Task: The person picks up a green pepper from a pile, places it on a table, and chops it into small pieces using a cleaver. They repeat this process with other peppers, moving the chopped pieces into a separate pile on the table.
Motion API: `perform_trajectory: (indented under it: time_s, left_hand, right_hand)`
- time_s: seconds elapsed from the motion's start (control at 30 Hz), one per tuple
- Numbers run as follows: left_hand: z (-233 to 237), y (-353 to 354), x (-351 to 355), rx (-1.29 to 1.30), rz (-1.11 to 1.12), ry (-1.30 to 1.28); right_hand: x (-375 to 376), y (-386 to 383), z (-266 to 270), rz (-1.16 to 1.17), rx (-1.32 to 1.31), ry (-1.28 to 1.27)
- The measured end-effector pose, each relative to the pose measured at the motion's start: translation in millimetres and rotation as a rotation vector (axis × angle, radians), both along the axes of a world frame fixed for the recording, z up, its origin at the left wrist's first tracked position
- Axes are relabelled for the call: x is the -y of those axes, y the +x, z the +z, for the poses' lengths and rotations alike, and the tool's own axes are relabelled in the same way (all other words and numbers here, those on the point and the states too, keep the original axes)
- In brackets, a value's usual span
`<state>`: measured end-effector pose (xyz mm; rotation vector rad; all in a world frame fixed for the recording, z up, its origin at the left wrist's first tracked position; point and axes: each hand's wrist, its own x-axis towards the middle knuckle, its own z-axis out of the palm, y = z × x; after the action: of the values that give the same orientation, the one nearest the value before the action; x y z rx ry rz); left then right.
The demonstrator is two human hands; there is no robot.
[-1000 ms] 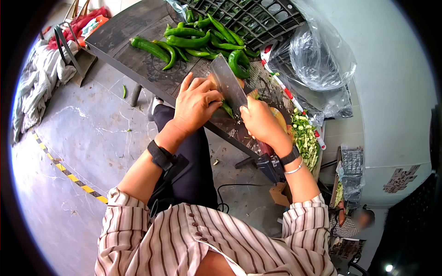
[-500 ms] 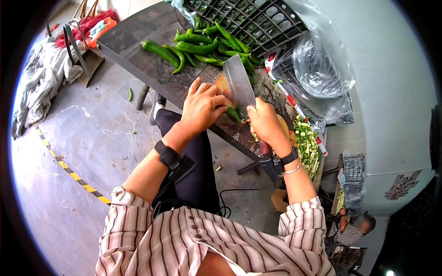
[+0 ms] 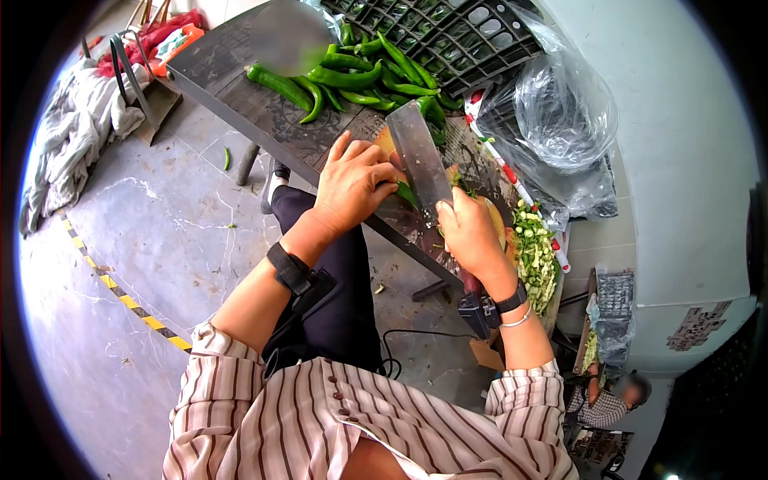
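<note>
My left hand (image 3: 352, 182) has its fingers bent over a green pepper (image 3: 406, 194) near the table's front edge; the pepper's cut end shows past the fingertips. My right hand (image 3: 472, 232) is wrapped round the handle of a cleaver (image 3: 420, 152), whose broad blade points up and left, just right of the pepper. Beyond the hands lies a pile of whole green peppers (image 3: 344, 78). To the right of my right hand is a heap of chopped pepper (image 3: 534, 256).
A black crate (image 3: 448, 40) stands at the table's (image 3: 228, 80) back, beside clear plastic bags (image 3: 560, 120). Cloth (image 3: 72, 136) lies on the floor at the left. A person (image 3: 604, 406) is at the lower right. A blurred patch covers part of the table.
My right hand and the cleaver have moved slightly right and down, away from the pepper's cut end. My left hand has stayed nearly still on the pepper.
</note>
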<state>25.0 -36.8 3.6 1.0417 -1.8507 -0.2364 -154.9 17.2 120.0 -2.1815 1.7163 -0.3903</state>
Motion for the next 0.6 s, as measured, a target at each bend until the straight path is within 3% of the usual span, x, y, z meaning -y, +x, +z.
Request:
perform_trajectory:
  time_s: [0.6]
  left_hand:
    - [3.8, 0.6, -2.5, 0.000, -0.027, 0.044]
  right_hand:
    - [27.0, 5.4, -2.8, 0.022, -0.052, 0.125]
